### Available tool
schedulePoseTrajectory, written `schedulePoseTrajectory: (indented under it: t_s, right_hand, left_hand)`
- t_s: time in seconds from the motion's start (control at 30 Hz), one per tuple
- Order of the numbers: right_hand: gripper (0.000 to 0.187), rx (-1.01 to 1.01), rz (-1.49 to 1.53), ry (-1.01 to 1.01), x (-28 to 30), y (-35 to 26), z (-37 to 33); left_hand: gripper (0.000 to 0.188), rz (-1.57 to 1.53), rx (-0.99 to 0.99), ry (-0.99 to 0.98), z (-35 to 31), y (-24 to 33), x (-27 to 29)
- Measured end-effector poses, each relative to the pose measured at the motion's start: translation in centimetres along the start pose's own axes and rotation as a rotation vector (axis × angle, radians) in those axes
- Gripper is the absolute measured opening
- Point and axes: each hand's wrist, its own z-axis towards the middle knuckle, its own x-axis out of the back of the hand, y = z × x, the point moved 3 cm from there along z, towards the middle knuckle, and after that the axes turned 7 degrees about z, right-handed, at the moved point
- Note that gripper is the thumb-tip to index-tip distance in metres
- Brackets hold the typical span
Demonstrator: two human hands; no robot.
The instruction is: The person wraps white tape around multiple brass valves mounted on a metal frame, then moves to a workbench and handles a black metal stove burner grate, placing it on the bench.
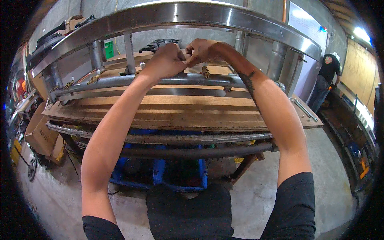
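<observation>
Both my hands meet above a grey metal pipe [216, 81], inside a stainless steel frame [208, 17] on a wooden tabletop. My left hand [167, 60] is closed, its fingertips drawn together close to the other hand's. Fingers bent in a pinch, my right hand [201, 51] reaches in from the other side. Whatever sits between the fingertips is too small and too hidden to name. Just below the right hand, a brass valve [205, 72] stands on the pipe. Farther left along it are more brass valves [94, 78]. Black grates [160, 44] lie behind the hands.
Wrenches [305, 109] lie at the wooden tabletop's [180, 114] right end. Blue crates [156, 176] stand underneath. On the left floor is a cardboard box [42, 132]. Another person [329, 70] stands at the far right beside a dark rack [340, 124]. The frame's top rail crosses above my hands.
</observation>
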Motion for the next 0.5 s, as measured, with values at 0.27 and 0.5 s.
schedulePoseTrajectory:
  t_s: [0.27, 0.5]
  right_hand:
    - [0.037, -0.044, 0.094, -0.042, 0.3, 2.3, -1.6]
    - [0.045, -0.226, -0.004, 0.017, 1.2, 3.2, -3.8]
  left_hand:
    - [0.032, -0.459, 0.073, -0.263, -0.2, 1.7, 0.0]
    - [0.03, -0.637, 0.064, -0.201, -0.6, 3.4, -0.4]
